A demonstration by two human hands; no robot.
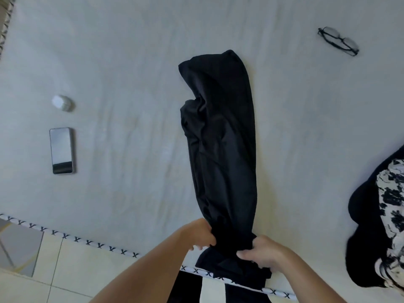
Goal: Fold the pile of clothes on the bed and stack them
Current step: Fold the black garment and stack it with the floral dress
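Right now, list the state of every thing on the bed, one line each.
Black garment: stretched lengthwise on the bed, near end bunched.
Left hand: gripping the garment's near end.
Right hand: gripping the same end.
Phone: lying flat, screen up.
Glasses: unfolded, lying on the sheet.
White container: closed.
Clothes pile: unfolded, at the right edge.

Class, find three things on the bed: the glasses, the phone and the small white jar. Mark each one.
glasses (338, 41): head view, on the frame's bridge between the lenses.
phone (61, 149): head view, on the middle of its screen.
small white jar (63, 103): head view, on its side near the lid.
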